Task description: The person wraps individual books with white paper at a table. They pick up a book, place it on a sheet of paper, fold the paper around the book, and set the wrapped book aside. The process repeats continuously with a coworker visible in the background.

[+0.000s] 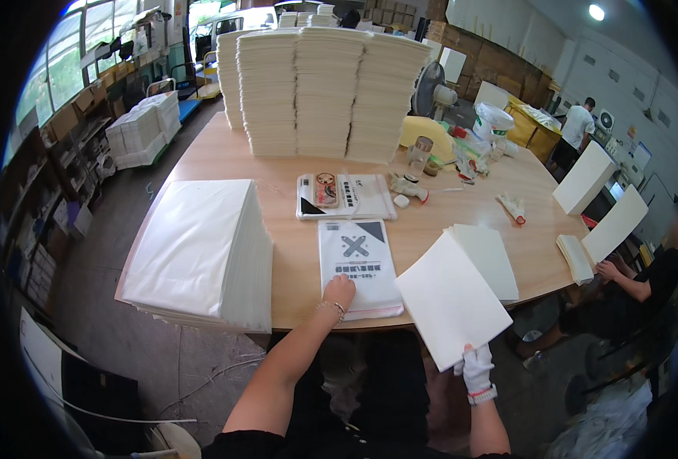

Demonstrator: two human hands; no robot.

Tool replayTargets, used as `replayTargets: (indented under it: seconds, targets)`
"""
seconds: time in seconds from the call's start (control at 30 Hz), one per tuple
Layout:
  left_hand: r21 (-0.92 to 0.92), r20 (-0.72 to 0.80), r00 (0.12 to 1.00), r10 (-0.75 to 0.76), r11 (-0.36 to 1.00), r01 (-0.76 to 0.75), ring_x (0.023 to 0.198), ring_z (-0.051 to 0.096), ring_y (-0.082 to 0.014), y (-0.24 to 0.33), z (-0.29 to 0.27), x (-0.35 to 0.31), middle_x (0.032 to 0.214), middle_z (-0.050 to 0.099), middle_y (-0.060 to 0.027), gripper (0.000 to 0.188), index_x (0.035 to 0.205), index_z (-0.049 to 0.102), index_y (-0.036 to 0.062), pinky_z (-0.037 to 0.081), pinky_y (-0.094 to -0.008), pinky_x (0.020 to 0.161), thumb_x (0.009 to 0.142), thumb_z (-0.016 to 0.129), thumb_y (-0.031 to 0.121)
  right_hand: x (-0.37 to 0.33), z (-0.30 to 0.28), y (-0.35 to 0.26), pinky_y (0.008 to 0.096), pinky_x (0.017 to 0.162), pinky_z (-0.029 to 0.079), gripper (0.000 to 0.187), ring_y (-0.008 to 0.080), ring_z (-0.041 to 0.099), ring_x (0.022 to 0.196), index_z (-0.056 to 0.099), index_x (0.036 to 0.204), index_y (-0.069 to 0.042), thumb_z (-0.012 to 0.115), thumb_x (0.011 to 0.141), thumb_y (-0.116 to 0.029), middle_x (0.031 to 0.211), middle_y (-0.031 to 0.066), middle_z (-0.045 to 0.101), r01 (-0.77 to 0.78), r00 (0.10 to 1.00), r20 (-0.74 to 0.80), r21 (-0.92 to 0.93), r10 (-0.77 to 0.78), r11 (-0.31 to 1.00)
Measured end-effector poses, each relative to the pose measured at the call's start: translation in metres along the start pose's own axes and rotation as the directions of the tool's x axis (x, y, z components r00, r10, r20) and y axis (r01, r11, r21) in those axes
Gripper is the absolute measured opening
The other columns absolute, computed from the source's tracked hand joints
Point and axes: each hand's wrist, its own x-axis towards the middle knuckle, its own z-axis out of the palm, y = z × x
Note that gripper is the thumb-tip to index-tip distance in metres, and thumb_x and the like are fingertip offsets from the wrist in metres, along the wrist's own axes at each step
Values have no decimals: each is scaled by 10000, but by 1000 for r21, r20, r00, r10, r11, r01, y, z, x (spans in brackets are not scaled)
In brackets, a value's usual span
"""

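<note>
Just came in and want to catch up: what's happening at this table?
A person's bare left hand presses on a printed white bag near the wooden table's front edge. The gloved right hand holds a blank white sheet by its lower corner. A thick pile of white bags sits left; another person handles sheets at right.
</note>
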Motion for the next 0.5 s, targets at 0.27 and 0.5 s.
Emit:
replayTargets:
  seconds: [0.27,0.5]
  targets:
    - [-24,163,987,-10,1000,14,856,531,-270,-4,3,-1,920,523,-128,134,815,592,25,460,-362,714,728,496,61,-64,6,13,201,306,316,236,76,415,362,503,988,-7,465,814,-161,591,22,532,-465,863,330,219,383,858]
    - [-227,-274,962,4,971,-68,874,538,-285,-31,5,-16,950,540,-153,167,870,569,16,451,-368,741,723,515,75,-56,36,13,206,340,289,166,78,362,384,490,939,-70,468,814,-177,589,-4,455,-578,815,284,464,505,671]
